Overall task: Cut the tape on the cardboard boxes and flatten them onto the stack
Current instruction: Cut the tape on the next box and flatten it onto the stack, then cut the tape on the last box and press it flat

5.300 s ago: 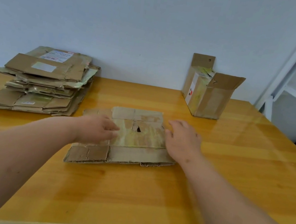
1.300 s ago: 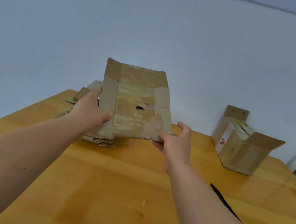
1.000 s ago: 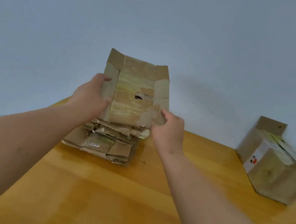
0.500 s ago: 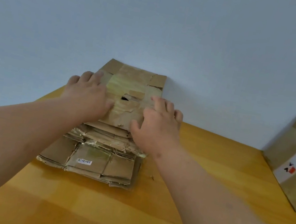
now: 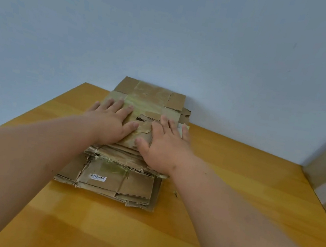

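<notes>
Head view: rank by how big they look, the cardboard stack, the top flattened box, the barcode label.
1. Cardboard stack, largest.
2. Top flattened box, partly hidden under both hands, yet clearly smaller than the stack.
3. Barcode label, by far the smallest.

The flattened box [image 5: 150, 104] and the stack [image 5: 119, 180] beneath are matt, creased brown cardboard, streaked with shiny yellowed tape. The table [image 5: 233, 188] is glossy, smooth orange-stained wood.

Plain room, wooden table [image 5: 234, 177], bare wall [image 5: 172, 28]
</notes>
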Demonstrator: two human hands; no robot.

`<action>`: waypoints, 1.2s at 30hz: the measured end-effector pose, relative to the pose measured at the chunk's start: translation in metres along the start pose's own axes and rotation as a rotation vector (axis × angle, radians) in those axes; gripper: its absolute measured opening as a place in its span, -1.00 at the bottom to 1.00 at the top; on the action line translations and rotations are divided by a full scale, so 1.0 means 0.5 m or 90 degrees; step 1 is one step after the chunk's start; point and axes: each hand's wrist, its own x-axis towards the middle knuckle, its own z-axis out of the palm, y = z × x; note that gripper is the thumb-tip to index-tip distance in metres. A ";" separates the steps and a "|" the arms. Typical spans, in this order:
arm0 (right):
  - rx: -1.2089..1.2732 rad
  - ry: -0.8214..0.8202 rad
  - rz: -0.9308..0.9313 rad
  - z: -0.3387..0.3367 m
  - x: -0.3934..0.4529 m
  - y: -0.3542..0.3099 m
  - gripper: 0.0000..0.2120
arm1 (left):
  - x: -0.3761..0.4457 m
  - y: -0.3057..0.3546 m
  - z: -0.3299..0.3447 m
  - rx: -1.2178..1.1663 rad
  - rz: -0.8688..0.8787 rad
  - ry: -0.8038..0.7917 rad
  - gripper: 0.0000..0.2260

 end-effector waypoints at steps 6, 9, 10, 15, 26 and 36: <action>0.002 -0.008 0.010 0.015 0.004 0.006 -0.31 | 0.010 -0.001 0.007 0.003 0.007 -0.010 -0.39; 0.003 -0.011 0.014 0.016 0.004 0.004 -0.30 | 0.010 -0.001 0.007 0.000 0.009 -0.017 -0.40; -0.002 -0.013 0.014 0.016 0.002 0.003 -0.30 | 0.008 -0.001 0.006 0.004 0.007 -0.018 -0.40; -0.068 0.011 0.024 0.000 -0.015 0.003 -0.28 | -0.017 0.025 -0.036 0.152 0.011 0.042 -0.42; 0.024 0.234 0.001 -0.063 -0.174 0.066 -0.55 | -0.126 0.109 -0.114 0.167 0.070 0.221 -0.46; -0.016 0.183 0.157 -0.076 -0.378 0.264 -0.58 | -0.200 0.345 -0.144 0.163 0.201 0.231 -0.46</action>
